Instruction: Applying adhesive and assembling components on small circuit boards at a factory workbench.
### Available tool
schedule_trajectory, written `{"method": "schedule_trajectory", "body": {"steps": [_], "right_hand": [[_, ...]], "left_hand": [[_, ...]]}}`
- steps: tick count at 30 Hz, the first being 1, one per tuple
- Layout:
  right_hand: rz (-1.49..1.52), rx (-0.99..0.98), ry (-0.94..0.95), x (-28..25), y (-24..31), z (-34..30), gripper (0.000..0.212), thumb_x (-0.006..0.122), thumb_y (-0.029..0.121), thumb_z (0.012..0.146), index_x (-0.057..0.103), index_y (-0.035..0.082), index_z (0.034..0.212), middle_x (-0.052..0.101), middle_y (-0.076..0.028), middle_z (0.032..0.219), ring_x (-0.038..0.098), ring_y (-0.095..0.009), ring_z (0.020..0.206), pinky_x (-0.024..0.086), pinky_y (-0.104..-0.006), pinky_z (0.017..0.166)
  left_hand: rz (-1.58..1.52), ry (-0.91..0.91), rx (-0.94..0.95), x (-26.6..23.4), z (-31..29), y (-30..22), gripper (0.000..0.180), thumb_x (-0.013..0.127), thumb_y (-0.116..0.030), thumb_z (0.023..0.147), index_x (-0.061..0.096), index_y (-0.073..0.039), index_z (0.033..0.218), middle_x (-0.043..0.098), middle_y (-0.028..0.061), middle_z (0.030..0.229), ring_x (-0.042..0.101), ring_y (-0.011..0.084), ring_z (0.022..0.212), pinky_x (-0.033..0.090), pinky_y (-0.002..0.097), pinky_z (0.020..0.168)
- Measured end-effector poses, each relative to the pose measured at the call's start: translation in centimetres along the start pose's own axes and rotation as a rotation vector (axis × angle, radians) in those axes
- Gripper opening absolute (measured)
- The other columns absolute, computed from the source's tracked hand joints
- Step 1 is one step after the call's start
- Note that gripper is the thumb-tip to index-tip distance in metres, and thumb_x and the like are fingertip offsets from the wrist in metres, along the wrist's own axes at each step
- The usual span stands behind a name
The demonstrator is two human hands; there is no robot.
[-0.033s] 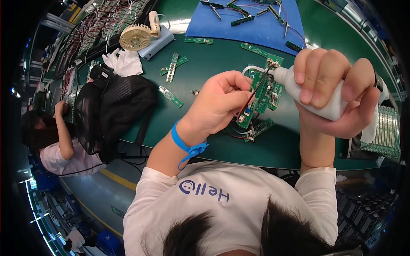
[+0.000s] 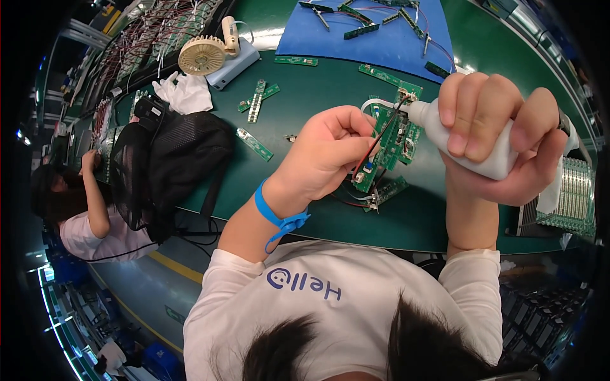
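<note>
My right hand point(image 2: 492, 130) is wrapped round a white squeeze bottle point(image 2: 434, 127), tilted with its nozzle pointing left. The nozzle meets the upper end of a green circuit board point(image 2: 406, 141), by a connector; whether it touches cannot be told. My left hand point(image 2: 324, 149) pinches the board's left edge between thumb and fingers. A black and red wire pair point(image 2: 379, 136) runs down the board to a lower connector. Beneath and around it lie a long green board strip point(image 2: 384, 77) and a smaller board point(image 2: 389, 192) with wires.
Loose board strips point(image 2: 257, 101) lie left of my hands. Beyond them are a beige fan point(image 2: 203, 55), white gloves point(image 2: 184, 94) and a black mesh bag point(image 2: 184, 149). Wired boards rest on a blue mat point(image 2: 375, 47). Stacked boards point(image 2: 569, 197) stand right. Another person point(image 2: 98, 213) works at left.
</note>
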State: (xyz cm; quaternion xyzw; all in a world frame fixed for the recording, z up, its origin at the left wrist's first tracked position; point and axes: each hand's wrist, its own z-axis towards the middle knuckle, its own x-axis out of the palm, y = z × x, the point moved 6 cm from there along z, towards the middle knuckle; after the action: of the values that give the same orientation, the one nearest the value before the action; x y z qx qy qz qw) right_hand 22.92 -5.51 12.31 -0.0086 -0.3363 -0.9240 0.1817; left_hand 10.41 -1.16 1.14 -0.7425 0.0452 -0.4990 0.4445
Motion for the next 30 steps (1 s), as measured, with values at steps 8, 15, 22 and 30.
{"method": "schedule_trajectory", "body": {"steps": [8, 15, 22, 30], "right_hand": [[0.033, -0.028, 0.058, 0.6, -0.3, 0.1, 0.031, 0.022, 0.037, 0.092, 0.034, 0.017, 0.072, 0.051, -0.002, 0.061, 0.049, -0.013, 0.054, 0.037, -0.0262, 0.061], [-0.023, -0.037, 0.057, 0.9, 0.0, 0.1, 0.031, 0.021, 0.037, 0.093, 0.034, 0.017, 0.072, 0.050, -0.001, 0.060, 0.048, -0.013, 0.054, 0.037, -0.0260, 0.061], [-0.033, -0.066, 0.040, 0.7, 0.3, 0.1, 0.030, 0.022, 0.036, 0.092, 0.033, 0.017, 0.072, 0.051, -0.002, 0.060, 0.046, -0.013, 0.053, 0.037, -0.0263, 0.062], [-0.029, -0.066, -0.014, 0.3, 0.7, 0.1, 0.031, 0.020, 0.036, 0.092, 0.033, 0.017, 0.071, 0.051, -0.002, 0.060, 0.046, -0.013, 0.052, 0.037, -0.0265, 0.062]], "left_hand": [[-0.011, 0.021, 0.010, 0.3, -0.5, -0.2, 0.008, 0.052, 0.007, 0.075, 0.050, 0.000, 0.080, 0.056, 0.0061, 0.078, 0.054, 0.0078, 0.063, 0.042, 0.0188, 0.053], [0.016, 0.018, -0.005, -0.1, -0.5, -0.2, 0.009, 0.052, 0.008, 0.076, 0.050, 0.001, 0.080, 0.056, 0.0075, 0.082, 0.055, 0.0088, 0.066, 0.044, 0.0190, 0.055], [-0.018, 0.000, -0.021, 0.6, -0.6, 0.1, 0.008, 0.052, 0.008, 0.076, 0.049, 0.000, 0.080, 0.057, 0.0080, 0.083, 0.056, 0.0091, 0.066, 0.044, 0.0193, 0.055], [-0.036, 0.048, -0.036, 0.4, -0.4, 0.0, 0.007, 0.052, 0.006, 0.077, 0.050, 0.000, 0.081, 0.057, 0.0068, 0.078, 0.055, 0.0087, 0.065, 0.043, 0.0183, 0.053]]}}
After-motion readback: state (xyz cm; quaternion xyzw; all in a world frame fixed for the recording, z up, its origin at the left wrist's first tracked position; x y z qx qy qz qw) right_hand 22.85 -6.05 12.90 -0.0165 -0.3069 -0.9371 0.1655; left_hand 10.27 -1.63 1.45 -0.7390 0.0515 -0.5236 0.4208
